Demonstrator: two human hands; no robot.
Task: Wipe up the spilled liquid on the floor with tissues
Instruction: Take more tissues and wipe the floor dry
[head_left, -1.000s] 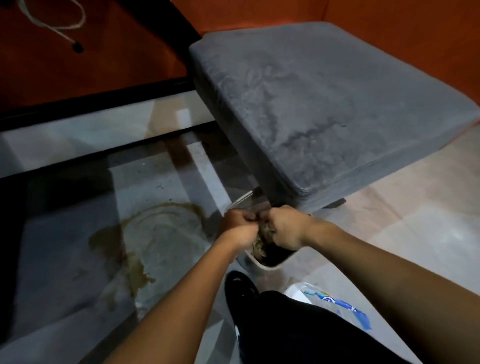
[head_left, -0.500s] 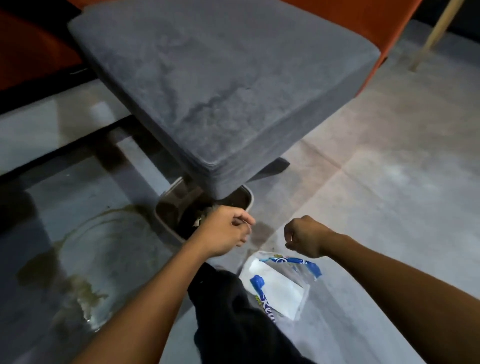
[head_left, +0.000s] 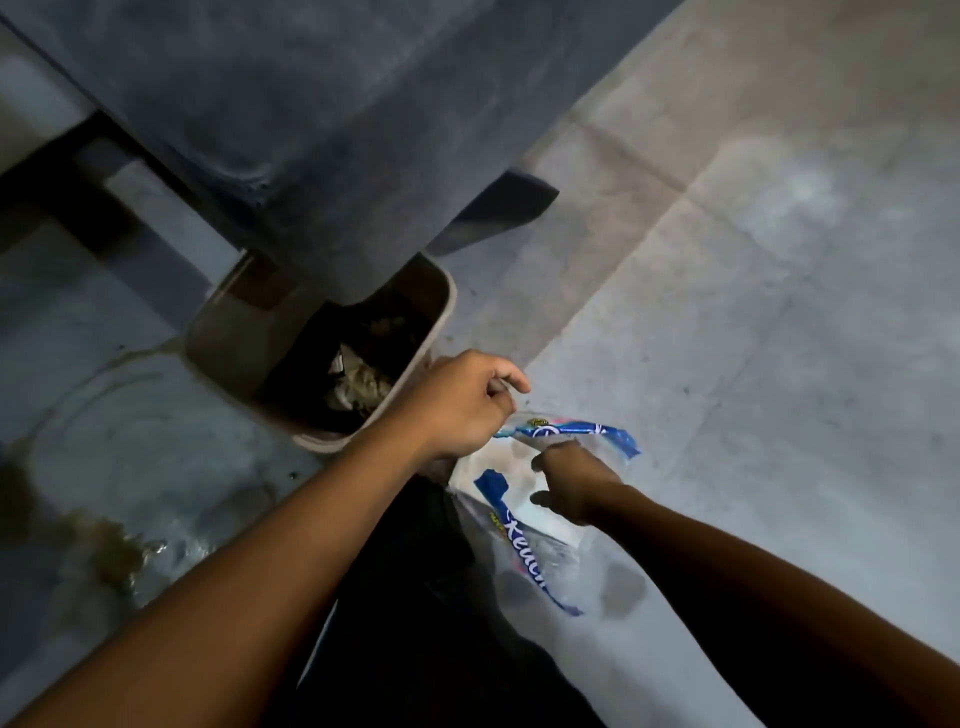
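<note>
Two hands: left hand (head_left: 457, 402) pinching one tissue pack (head_left: 524, 519) | right hand (head_left: 574, 486) fingers inside, unclear | one bin (head_left: 223, 338)

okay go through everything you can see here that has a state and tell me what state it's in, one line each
Tissue pack: on the floor, top open, right hand reaching in.
Left hand: holding the pack's opened edge.
Bin: open, partly under the grey cushion, soiled tissues inside.
Spill: brown, wet, not yet wiped up.
</note>
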